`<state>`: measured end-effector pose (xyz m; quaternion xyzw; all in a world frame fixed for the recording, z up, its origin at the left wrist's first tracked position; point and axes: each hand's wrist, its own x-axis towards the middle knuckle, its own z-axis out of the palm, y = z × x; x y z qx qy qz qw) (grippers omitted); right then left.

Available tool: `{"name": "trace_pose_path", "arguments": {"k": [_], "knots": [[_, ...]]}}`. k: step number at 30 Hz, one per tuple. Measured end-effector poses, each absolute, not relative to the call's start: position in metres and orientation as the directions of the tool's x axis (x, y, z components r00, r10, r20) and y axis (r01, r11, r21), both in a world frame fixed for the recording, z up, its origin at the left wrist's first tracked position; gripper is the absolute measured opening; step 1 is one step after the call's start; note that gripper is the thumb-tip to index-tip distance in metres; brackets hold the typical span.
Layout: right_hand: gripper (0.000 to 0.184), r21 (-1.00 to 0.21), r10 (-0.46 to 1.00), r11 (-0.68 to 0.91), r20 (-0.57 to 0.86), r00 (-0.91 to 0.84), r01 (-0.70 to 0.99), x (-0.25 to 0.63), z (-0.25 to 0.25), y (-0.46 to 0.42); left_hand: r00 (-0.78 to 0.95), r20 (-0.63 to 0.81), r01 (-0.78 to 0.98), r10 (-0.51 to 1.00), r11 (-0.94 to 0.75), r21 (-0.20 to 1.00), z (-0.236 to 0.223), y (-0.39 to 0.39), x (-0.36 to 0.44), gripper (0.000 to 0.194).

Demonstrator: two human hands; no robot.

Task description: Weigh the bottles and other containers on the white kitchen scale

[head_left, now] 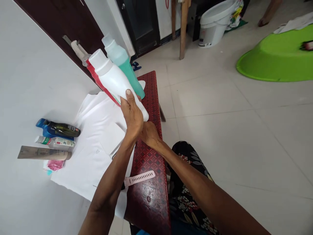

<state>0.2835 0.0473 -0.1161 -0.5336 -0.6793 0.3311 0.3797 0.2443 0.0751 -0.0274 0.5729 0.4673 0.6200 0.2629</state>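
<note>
My left hand (132, 112) is wrapped around the lower part of a white bottle (116, 80) with a white cap, thumb along its side. Close to the bottle's base is my right hand (150, 133), curled with its fingers partly hidden behind the left wrist; whether anything is in it does not show. Behind the white bottle are a bottle of green liquid (129, 71) and a red spray bottle (96, 77) with a white trigger head. A white cloth (85, 140) covers part of the red patterned bench (151, 192), with a white box (112, 137) on it.
A watch with a pink strap (141, 178) lies near the front, partly on the cloth. Along the wall are a dark bottle (66, 129), a clear bottle (57, 142), a tube (44, 152) and a pink packet (55, 164). A white bucket (210, 34) and a green tub (274, 62) stand on the floor.
</note>
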Motion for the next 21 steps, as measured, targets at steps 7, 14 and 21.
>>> {"name": "trace_pose_path", "arguments": {"k": [7, 14, 21], "knots": [[0.050, -0.914, 0.962, 0.273, 0.257, -0.092, 0.298, 0.284, -0.116, 0.038, -0.486, 0.510, 0.180, 0.709, -0.491, 0.853, -0.006, 0.099, 0.231, 0.056], [0.046, -0.934, 0.971, 0.218, 0.237, 0.034, 0.284, 0.285, -0.120, 0.042, -0.534, 0.595, 0.314, 0.601, -0.512, 0.800, 0.016, 0.083, 0.196, 0.055], [0.048, -0.915, 0.978, 0.196, 0.209, -0.001, 0.352, 0.284, -0.118, 0.042, -0.545, 0.619, 0.277, 0.566, -0.575, 0.770, 0.046, 0.034, 0.154, 0.066]]}}
